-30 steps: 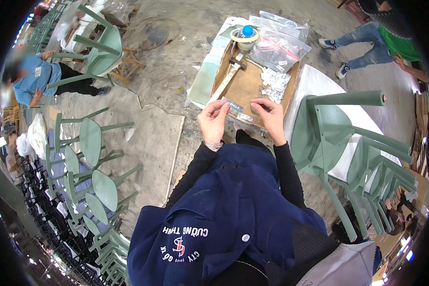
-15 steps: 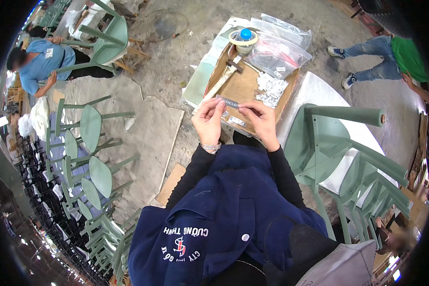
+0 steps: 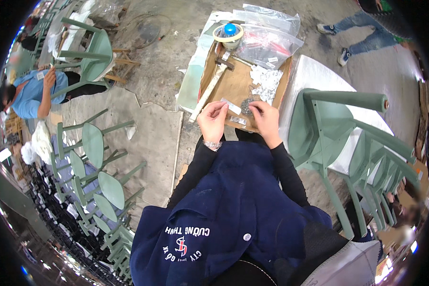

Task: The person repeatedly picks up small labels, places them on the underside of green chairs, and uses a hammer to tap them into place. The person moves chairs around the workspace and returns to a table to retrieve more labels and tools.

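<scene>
My left hand (image 3: 212, 121) pinches a small flat label strip (image 3: 232, 107) by its end, and the strip's pale face shows. My right hand (image 3: 267, 119) is apart from it, thumb and finger pressed together beside a small heap of dark metal bits (image 3: 246, 106); what it holds, if anything, is too small to make out. Both hands are over the near end of a shallow cardboard tray (image 3: 285, 81). A few small labels (image 3: 238, 120) lie by the tray's near edge. To the right is a heap of white paper pieces (image 3: 268, 83).
A hammer (image 3: 209, 91) with a pale handle lies along the tray's left side. A blue-capped container (image 3: 229, 35) and clear plastic bags (image 3: 264, 47) are at the far end. Green chairs stand right (image 3: 326, 124) and left (image 3: 93, 145). A co-worker (image 3: 38, 93) handles another chair.
My right hand has let go of the strip and moved down to the dark metal bits. The strip stays in my left hand, now showing pale instead of dark.
</scene>
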A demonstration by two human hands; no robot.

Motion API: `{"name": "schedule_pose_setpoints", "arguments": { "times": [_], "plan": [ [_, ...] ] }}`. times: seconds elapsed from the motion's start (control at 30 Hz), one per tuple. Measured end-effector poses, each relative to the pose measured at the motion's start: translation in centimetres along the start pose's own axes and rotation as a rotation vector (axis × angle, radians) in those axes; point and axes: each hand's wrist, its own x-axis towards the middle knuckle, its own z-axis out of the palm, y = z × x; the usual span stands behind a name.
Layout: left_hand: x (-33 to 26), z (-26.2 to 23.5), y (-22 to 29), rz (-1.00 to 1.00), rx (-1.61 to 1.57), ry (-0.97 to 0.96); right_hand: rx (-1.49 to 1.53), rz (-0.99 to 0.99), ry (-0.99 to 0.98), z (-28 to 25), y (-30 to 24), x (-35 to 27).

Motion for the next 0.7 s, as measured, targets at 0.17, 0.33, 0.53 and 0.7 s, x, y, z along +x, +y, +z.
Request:
{"name": "schedule_pose_setpoints", "arguments": {
  "times": [0.17, 0.33, 0.53, 0.7],
  "plan": [
    [1.6, -0.6, 2.1, 0.016, -0.075, -0.035, 0.377, 0.104, -0.031, 1.2, -3.8, -0.7],
    [2.7, -1.7, 4.0, -0.003, -0.091, -0.098, 0.547, 0.111, 0.089, 3.6, -4.8, -1.1],
    [4.0, -3.4, 4.3, 0.029, -0.097, -0.19, 0.715, 0.176, 0.135, 5.4, -6.7, -1.5],
    [4.8, -4.6, 5.2, 0.045, -0.078, -0.281, 0.725, 0.243, 0.239, 7.1, -7.6, -1.7]
  ]
}}
